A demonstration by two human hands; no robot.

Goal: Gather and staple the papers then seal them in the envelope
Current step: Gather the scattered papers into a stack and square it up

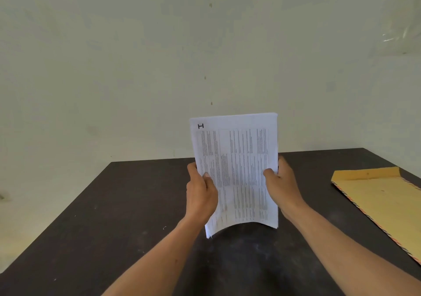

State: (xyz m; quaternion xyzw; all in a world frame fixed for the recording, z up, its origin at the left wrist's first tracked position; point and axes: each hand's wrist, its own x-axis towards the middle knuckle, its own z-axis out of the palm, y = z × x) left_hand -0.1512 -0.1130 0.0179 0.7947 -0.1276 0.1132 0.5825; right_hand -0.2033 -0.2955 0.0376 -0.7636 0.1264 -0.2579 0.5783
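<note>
I am gripping the papers (pixel 237 170) upright with my left hand (pixel 200 190) and right hand (pixel 281 181); gathered, apparently unstapled. Envelope (pixel 382 202) is lying at three o'clock, still unfilled.

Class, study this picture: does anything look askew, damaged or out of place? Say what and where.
What may be a bent staple lies loose on the table, left of the papers. The papers, held upright by the left hand and right hand, bow along their bottom edge, with uneven sheets at the lower left corner.
</note>
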